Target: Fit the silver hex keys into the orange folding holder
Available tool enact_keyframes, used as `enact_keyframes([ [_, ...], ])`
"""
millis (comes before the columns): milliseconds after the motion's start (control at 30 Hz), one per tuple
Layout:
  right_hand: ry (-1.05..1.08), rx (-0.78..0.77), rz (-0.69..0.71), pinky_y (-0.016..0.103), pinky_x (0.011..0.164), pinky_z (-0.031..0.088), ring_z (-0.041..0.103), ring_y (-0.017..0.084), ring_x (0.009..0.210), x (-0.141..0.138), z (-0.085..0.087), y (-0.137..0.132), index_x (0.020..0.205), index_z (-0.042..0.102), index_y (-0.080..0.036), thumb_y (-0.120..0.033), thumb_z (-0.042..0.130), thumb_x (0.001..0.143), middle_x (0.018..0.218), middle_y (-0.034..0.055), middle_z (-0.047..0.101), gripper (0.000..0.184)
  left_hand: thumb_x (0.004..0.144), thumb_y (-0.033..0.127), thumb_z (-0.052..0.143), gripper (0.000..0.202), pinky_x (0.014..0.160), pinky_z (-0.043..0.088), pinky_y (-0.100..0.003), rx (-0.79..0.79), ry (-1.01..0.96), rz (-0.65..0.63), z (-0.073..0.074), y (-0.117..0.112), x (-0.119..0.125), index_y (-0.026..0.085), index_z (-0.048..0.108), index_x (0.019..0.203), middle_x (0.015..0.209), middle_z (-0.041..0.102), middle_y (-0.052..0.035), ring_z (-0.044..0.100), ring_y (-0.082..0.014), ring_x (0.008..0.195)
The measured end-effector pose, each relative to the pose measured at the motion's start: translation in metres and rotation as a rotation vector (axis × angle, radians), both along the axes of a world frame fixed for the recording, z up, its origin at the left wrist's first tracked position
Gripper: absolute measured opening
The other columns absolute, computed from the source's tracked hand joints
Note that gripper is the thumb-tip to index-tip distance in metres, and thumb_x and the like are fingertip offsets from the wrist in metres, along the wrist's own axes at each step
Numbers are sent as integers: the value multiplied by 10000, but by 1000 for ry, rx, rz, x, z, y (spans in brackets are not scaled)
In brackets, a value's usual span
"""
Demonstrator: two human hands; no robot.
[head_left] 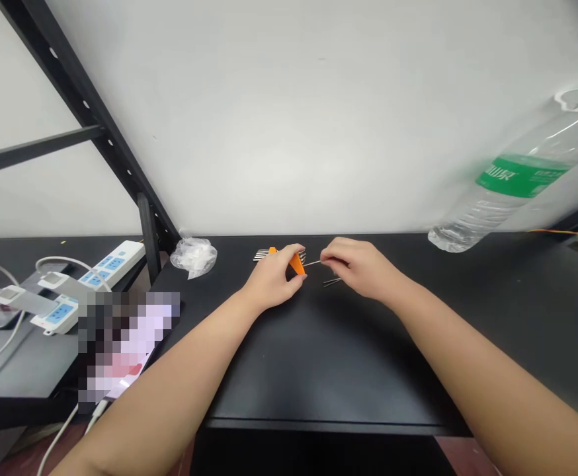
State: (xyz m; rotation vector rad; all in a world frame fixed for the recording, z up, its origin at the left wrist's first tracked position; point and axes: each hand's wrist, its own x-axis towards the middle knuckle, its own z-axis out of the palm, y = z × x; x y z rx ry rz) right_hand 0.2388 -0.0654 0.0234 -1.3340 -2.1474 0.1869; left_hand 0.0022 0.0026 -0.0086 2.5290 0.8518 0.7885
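Observation:
My left hand [274, 281] is closed around an orange holder [296, 263] with several thin metal keys [263, 254] sticking out on its far side. My right hand [356, 264] pinches one thin metal rod [313, 263] whose tip points at the orange holder. Another short metal rod [332, 282] lies on the black table [319, 357] just under my right hand. Both hands work close together near the table's far edge.
A crumpled clear plastic bag [194, 256] lies left of the hands. An empty clear water bottle [512, 185] with a green label stands at the far right. White power strips [98, 271] with cables and a blurred-out phone [125, 344] sit at left, beside a black frame post [149, 244].

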Motion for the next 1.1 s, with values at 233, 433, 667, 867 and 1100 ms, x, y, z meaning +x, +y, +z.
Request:
enact_keyframes([
  [233,-40,21,28,352,761,511,642,208,830,1,-5,2,973,724,-237,-190,490,996,964,74,698,240,885,299,670,565,947,546,-391,5,7,-14,0,0,1,250,497,1420,1243,711,-54,700,-245,1084],
  [433,-45,33,70,353,737,525,664,213,830,-11,-12,2,1003,755,-252,-190,500,985,985,77,718,263,872,288,670,489,883,557,-380,-31,19,-66,3,-3,2,253,536,1341,1155,727,-41,709,-231,997],
  [667,117,-108,-33,344,780,540,704,205,837,-14,-9,-1,1106,739,-270,-291,552,983,1019,31,781,224,862,296,689,466,874,554,-363,-45,-44,-17,1,-3,1,257,532,1299,1142,724,-34,709,-218,979],
  [867,67,-2,-3,338,780,530,695,204,839,-12,-14,3,965,763,-255,-250,559,972,958,40,765,204,861,283,689,418,867,552,-369,-36,-54,-17,0,-4,3,250,526,1244,1111,725,-24,711,-216,953],
  [1100,65,66,143,351,833,559,699,207,934,-17,-22,6,1031,770,-274,-216,522,999,1033,51,752,257,843,287,703,418,845,556,-358,-48,-68,-6,0,-5,3,252,519,1216,1145,711,-31,712,-219,975],
])
